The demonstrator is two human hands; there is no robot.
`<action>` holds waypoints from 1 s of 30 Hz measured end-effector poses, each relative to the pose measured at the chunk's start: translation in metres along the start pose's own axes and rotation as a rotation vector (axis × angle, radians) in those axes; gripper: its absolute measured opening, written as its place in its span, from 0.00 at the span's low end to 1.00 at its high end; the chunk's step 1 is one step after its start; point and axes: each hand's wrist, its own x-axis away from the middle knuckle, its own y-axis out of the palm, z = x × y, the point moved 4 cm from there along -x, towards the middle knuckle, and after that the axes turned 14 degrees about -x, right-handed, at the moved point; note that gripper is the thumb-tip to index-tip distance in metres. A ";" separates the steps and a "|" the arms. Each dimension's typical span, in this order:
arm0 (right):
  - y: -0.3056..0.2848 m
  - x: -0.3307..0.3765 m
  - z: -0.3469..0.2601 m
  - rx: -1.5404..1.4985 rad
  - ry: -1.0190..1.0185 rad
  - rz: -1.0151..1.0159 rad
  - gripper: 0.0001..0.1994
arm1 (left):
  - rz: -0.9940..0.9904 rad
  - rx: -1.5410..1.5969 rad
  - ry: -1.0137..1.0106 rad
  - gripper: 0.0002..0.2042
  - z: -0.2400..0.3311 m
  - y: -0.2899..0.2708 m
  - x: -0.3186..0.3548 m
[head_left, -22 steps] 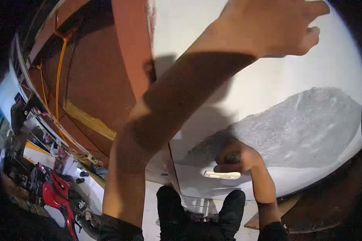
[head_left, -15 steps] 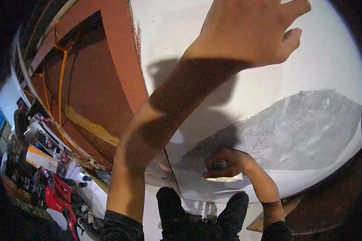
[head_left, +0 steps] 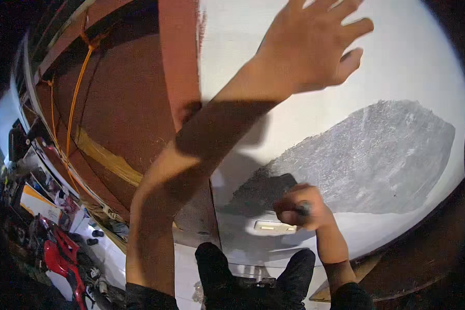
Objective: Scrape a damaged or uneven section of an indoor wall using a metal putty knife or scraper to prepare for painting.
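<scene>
My left hand (head_left: 315,49) is stretched out over a large white panel (head_left: 232,46), its fingers spread and holding nothing. Whether its palm touches the panel I cannot tell. Lower down, my right hand (head_left: 305,206) is closed in a fist around a dark handle (head_left: 303,208), whose rounded end points up toward me. The head of this tool is mostly hidden behind the fist. The fist is at the lower edge of a rough grey patch (head_left: 377,160) on the panel. Just left of it and below, a pale rectangular plate (head_left: 268,227) sits on the white surface.
Left of the panel is a reddish-brown frame (head_left: 178,57) around a dark recess with orange cords (head_left: 77,93). A red motorcycle (head_left: 59,258) and clutter stand at the lower left. My dark-clad knees (head_left: 297,268) are below. A brown curved edge (head_left: 423,263) runs at the lower right.
My right fist has shifted right and turned, uncovering more of the pale plate. My left hand appears farther left, with more of its fingers in view. The whole view has shifted slightly.
</scene>
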 end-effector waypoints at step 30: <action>0.077 0.015 -0.047 1.182 0.288 0.497 0.13 | -0.402 -0.069 -0.132 0.21 -0.007 -0.062 0.098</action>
